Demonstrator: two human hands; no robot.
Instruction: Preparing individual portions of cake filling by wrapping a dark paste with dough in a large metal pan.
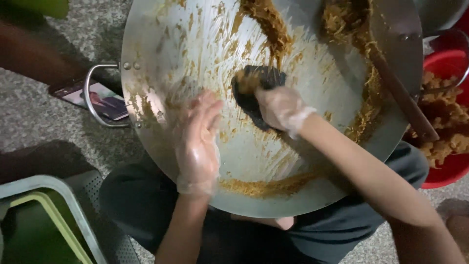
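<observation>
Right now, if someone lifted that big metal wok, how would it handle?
The wok is wide, so probably heavy and awkward. Its greasy brown residue suggests a slippery surface. The round bottom would likely rock; the side handle offers the firmest hold.

Looks like cooking spot set on ground, maybe outdoors or in back yard of food place; cannot tell which. Very big metal wok point(312, 161) smeared with brown food bits, too big for small home stove. Long wooden-handled ladle point(403, 100) lying in wok. Red tub point(452, 168) of same brown food just beside it. Rough grey stone floor point(78, 34) under everything. Thin plastic gloves on hands, like food workers wear. Green crate point(44, 215) near.
</observation>
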